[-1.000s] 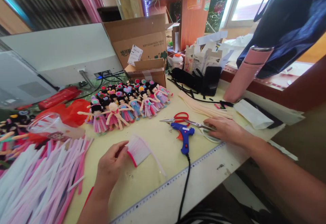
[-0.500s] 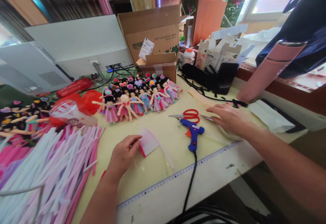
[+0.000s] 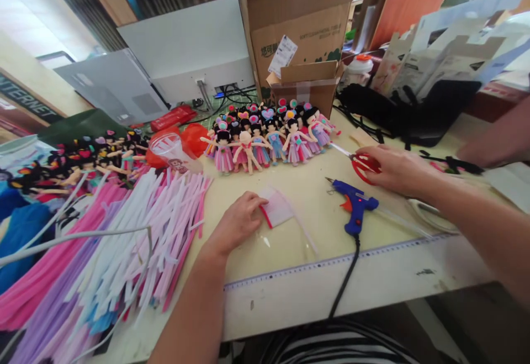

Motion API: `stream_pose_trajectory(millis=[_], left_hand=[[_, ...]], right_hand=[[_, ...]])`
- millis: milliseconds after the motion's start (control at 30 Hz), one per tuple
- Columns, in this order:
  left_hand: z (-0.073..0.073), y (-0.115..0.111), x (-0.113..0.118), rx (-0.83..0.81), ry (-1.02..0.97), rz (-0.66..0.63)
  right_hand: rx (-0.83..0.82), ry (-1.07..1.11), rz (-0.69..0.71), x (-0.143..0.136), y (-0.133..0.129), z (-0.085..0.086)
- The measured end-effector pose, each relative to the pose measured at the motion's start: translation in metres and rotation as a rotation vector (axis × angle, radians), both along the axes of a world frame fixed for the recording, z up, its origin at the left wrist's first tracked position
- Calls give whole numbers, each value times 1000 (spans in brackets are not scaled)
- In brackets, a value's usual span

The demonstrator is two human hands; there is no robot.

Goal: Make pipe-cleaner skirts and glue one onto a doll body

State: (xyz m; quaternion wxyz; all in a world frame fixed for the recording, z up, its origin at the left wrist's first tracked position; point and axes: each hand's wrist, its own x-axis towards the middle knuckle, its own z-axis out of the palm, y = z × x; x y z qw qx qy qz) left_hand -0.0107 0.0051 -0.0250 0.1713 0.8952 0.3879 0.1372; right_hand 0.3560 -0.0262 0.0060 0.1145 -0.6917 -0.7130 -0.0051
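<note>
My left hand pinches the left edge of a small pale pink piece with a red border, low over the table. A thin pale strip trails from that piece toward the ruler. My right hand is closed on the red handles of the scissors, whose blades point up and left. Below them lies a blue glue gun with an orange trigger and a black cord, a clear glue stick reaching out to its right.
Many small dolls stand before a cardboard box. Pale and pink strips are heaped at left, by a plastic cup. A printed ruler runs along the front; black material lies back right.
My right hand has taken hold of the red scissors and turned them up off their earlier place above the glue gun. The view has shifted right in the frame; my left hand keeps the piece.
</note>
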Motion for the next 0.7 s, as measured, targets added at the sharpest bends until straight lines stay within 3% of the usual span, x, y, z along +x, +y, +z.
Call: stream_pose_trajectory(millis=[133, 267, 433, 700], left_hand=[[-5, 0, 4, 9, -11, 9], [-6, 0, 4, -29, -54, 46], [-3, 0, 4, -74, -74, 61], [0, 0, 5, -51, -120, 28]], right_hand=[[-14, 149, 158, -31, -31, 13], [-112, 207, 303, -57, -56, 1], [-173, 171, 367, -64, -75, -17], [-97, 89, 393, -68, -96, -26]])
